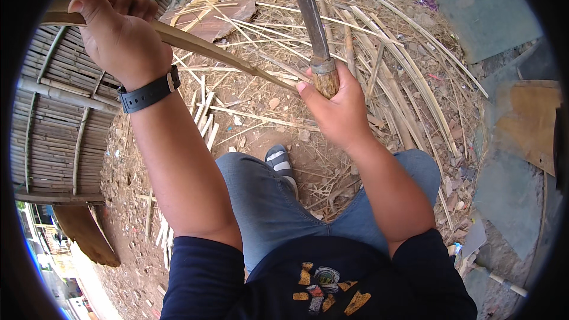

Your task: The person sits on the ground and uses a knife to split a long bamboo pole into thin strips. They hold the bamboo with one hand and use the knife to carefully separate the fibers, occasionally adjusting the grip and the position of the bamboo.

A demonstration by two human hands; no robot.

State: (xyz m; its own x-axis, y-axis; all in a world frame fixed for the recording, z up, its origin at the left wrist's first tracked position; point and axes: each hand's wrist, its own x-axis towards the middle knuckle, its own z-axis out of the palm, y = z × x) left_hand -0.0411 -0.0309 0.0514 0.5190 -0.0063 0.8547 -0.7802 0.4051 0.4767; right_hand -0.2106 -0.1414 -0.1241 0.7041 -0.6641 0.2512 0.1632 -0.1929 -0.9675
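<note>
My left hand (pixel 121 32), a black watch strap on its wrist, is closed round a long split bamboo strip (pixel 198 45) at the upper left. The strip slants down to the right, and its lower end reaches the thumb of my right hand (pixel 338 104). That hand grips the wooden handle of a machete (pixel 309 12), whose dark blade points up and away from me. Whether the right fingers also press on the strip's end is hidden behind the hand.
Split bamboo strips (pixel 409 86) litter the dirt ground, with a brown board (pixel 216 19) at the back. A bamboo slat wall (pixel 62 136) stands on the left. Grey sheets (pixel 492 12) lean at the right. My sandalled foot (pixel 280 161) is below my hands.
</note>
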